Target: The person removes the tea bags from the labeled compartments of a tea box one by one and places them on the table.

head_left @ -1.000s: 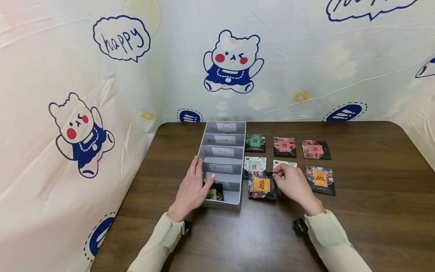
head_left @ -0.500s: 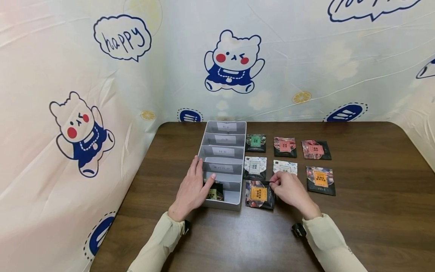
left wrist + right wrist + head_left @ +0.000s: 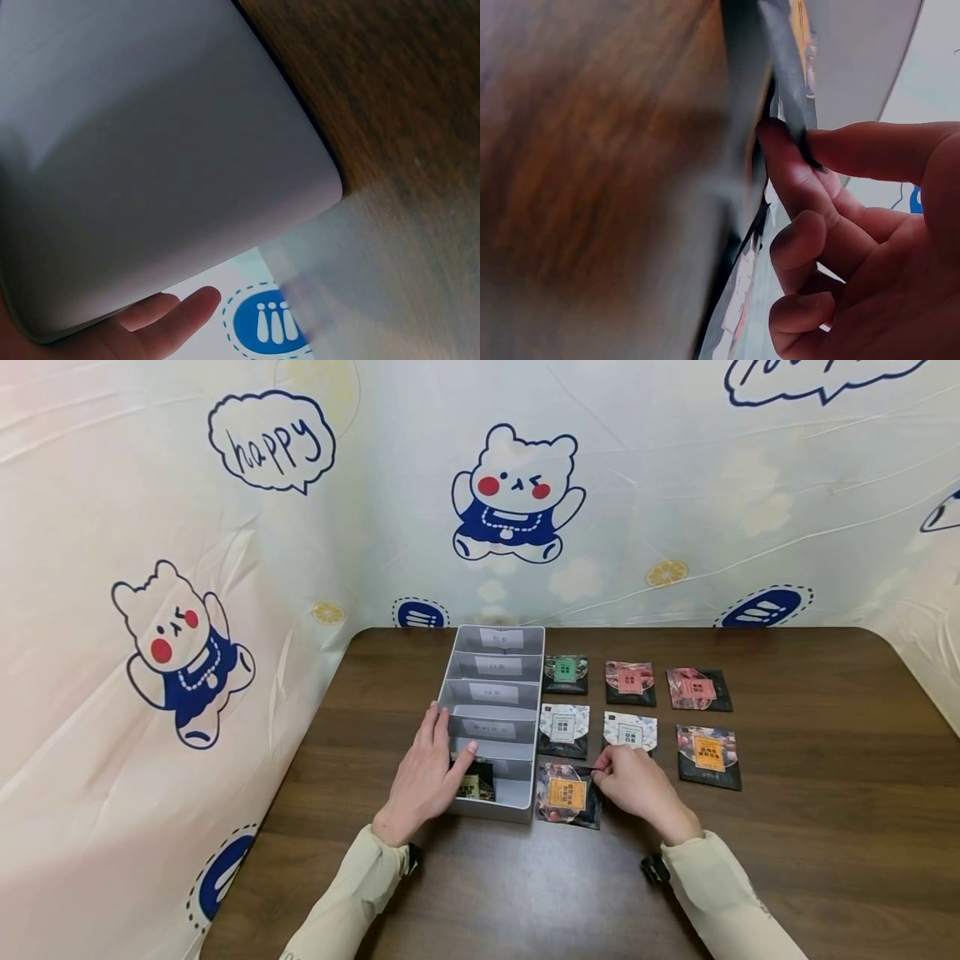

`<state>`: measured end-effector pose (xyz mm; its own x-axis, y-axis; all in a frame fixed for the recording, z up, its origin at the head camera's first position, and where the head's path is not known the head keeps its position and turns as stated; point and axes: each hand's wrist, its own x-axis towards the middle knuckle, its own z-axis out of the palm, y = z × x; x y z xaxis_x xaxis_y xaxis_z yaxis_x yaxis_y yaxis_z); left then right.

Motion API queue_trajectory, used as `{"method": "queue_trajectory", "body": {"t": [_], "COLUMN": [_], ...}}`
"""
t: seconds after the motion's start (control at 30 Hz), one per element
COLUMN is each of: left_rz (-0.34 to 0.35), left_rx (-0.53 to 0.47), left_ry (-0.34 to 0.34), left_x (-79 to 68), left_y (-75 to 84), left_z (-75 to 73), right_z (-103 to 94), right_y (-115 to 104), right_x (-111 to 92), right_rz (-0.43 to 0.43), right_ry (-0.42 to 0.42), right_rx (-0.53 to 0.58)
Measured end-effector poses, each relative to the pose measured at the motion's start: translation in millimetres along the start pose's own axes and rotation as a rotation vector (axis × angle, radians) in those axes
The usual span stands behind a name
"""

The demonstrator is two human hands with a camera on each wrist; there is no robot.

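My right hand point(image 3: 641, 789) pinches the corner of a black sachet with an orange label point(image 3: 567, 795), just right of the grey box's near end. In the right wrist view the thumb and index finger close on the edge of that sachet point(image 3: 787, 67). My left hand point(image 3: 423, 777) lies along the left side of the grey divided box point(image 3: 517, 817), fingers extended, thumb over the rim. The left wrist view shows the box wall point(image 3: 172, 165) beside the fingers. Inside the nearest compartment lies a dark sachet with a yellow-green label point(image 3: 474, 783), partly hidden by the thumb.
Right of the box lie a green-label sachet point(image 3: 566, 673), two red-label sachets point(image 3: 630, 683), two white sachets point(image 3: 564, 730) and another orange-label sachet point(image 3: 708, 756). White paper labels point(image 3: 498, 667) mark the box's compartments. A printed curtain point(image 3: 637, 485) hangs behind the table point(image 3: 825, 827).
My right hand has drawn the orange-label sachet toward the near side and slightly left, off the white sachet it overlapped. The left hand and the box stay in place.
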<state>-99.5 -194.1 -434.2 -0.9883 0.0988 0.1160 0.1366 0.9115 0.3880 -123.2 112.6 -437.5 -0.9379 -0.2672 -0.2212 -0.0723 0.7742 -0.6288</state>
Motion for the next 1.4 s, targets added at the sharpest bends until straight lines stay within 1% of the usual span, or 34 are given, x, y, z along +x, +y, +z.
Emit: {"method": "queue_trajectory", "body": {"t": [0.3, 0.67, 1.4], "left_rz": [-0.006, -0.007, -0.01], "left_rx": [-0.001, -0.003, -0.012], "left_ry": [-0.009, -0.008, -0.011], "left_x": [0.9, 0.3, -0.2], "left_y": [0.1, 0.8, 0.4], "left_z": [-0.4, -1.4, -1.1], "right_z": [4.1, 8.5, 10.2], "right_y": [-2.1, 0.0, -0.8], "right_x": [0.3, 2.3, 2.6], "right_rz": [-0.036, -0.044, -0.026], "right_ry": [0.012, 0.026, 0.009], "right_rx": [-0.051, -0.085, -0.108]}}
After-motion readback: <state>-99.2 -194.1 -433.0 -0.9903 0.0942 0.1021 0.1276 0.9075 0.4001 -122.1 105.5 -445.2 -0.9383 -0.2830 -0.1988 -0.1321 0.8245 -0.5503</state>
